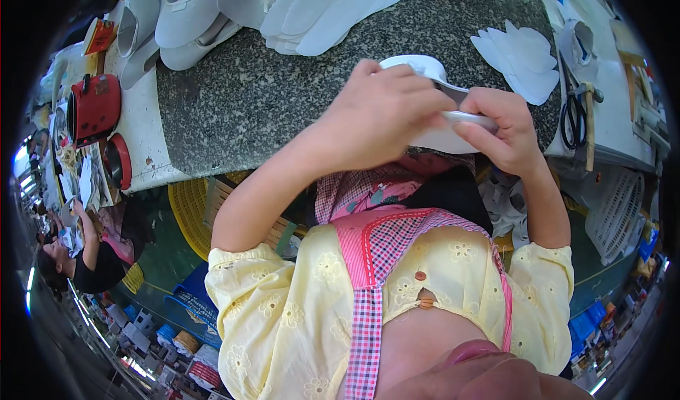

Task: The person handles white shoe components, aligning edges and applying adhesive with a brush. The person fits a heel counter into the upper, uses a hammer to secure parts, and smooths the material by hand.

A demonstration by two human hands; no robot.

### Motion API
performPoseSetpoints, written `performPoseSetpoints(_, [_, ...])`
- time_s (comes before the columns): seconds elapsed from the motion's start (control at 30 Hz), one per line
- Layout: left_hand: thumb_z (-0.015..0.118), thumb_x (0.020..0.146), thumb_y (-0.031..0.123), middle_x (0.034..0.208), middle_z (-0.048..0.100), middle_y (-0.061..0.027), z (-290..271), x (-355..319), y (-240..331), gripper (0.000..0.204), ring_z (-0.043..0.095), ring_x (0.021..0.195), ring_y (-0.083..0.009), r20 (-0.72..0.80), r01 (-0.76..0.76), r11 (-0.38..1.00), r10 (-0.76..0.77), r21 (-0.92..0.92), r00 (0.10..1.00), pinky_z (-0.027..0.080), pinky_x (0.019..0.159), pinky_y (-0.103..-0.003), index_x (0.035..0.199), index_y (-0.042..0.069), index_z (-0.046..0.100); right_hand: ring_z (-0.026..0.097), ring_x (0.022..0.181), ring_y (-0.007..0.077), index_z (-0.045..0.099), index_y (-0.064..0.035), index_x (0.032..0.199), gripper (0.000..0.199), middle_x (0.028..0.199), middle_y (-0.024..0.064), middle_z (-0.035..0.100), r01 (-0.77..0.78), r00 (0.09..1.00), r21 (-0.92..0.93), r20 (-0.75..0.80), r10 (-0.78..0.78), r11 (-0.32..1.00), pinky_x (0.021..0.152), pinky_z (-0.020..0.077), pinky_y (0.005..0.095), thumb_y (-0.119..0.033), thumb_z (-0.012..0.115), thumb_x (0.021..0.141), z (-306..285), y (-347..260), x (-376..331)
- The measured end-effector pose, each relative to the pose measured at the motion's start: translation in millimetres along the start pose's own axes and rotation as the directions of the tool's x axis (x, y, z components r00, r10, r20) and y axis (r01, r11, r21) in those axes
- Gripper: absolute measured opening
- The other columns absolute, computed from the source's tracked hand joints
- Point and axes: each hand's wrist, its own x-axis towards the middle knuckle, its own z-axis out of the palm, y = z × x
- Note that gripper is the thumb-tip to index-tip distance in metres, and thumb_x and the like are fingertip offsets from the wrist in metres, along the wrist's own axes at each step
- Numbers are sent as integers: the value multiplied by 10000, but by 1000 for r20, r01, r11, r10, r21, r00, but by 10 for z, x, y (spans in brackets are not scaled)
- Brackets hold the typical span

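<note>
Yellow blouse (283,322), checked pink apron (365,315) nearest. White shoe (427,67) between both hands, at near edge of speckled dark tabletop (248,109). Right hand (506,127) — thumb and bent fingers clamped on shoe's edge. Left hand (389,113) across shoe, fingers bent, close together; tips partly hidden, cannot tell if gripping. Beyond, right: fanned white insoles (520,63), black-handled scissors (572,120) near them. Far side: larger insole pile (326,10) beside pale shoes (188,24).

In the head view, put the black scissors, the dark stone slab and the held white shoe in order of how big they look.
1. Dark stone slab, clearly largest
2. White shoe, though partly covered
3. Black scissors
</note>
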Motion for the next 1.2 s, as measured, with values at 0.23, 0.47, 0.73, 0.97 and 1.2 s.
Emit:
performPoseSetpoints(0.23, [554,772,149,686,510,-67,-202,84,-72,105,522,703,-240,203,-12,932,91,-362,975,374,700,-341,800,49,550,478,532,197,529,-8,726,218,613,62,488,89,966,241,215,-143,966,492,368,265,-196,636,700,-209,119,9])
performPoseSetpoints(0.47, [534,799,176,675,513,-88,-148,113,-38,133,509,675,-279,212,-25,978,70,-205,975,384,712,-322,810,44,547,435,526,192,502,-22,728,250,590,74,417,180,948,-18,271,-168,984,490,340,261,-197,676,685,-314,84,117])
performPoseSetpoints(0.73, [606,796,273,628,488,28,-214,231,-65,280,421,560,-52,251,196,920,-112,-339,961,369,499,-221,847,3,553,404,589,31,535,-22,735,143,619,-46,455,-112,966,462,258,-12,880,514,336,195,-132,627,731,-297,181,278])
performPoseSetpoints(0.97, [723,674,195,708,594,-16,-270,149,-155,266,546,621,-60,176,341,439,-375,-831,910,432,558,-191,823,17,595,495,652,106,554,16,810,70,752,65,548,333,614,79,-774,-152,940,607,403,211,-28,500,811,-169,380,-38])
performPoseSetpoints(1.2, [750,646,209,712,585,3,-83,-2,-62,294,525,649,-65,82,298,495,-411,-816,908,416,569,-201,794,6,597,587,828,182,490,53,1054,441,934,121,590,330,813,938,-341,472,110,747,472,326,-329,528,836,481,-135,158])
